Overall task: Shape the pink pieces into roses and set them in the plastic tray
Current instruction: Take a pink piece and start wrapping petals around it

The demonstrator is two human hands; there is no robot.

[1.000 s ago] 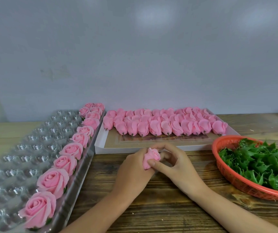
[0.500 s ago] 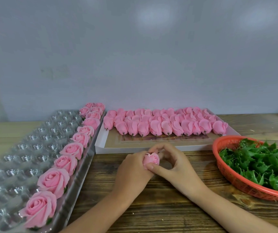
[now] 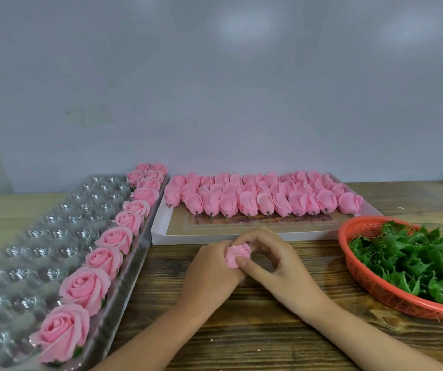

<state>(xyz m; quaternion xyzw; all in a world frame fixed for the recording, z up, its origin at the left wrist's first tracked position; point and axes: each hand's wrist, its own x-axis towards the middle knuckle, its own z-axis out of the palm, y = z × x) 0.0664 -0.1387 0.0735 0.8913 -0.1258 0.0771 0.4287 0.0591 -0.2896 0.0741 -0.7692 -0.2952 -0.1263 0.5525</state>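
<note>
Gripping hands (image 3: 212,271) hide the pink piece (image 3: 237,255) underneath.

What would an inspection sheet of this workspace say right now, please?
Surface: wooden table, dark planks.
Job's things: plastic tray with roses along its right edge, other cups empty; box holding rows of pink pieces; held piece, partly opened.
Clutter: red basket of green leaves.
Grippers: left hand grips the held piece; right hand pinches its petals.
Cables: nothing seen.
Surroundings: plain grey wall.
</note>
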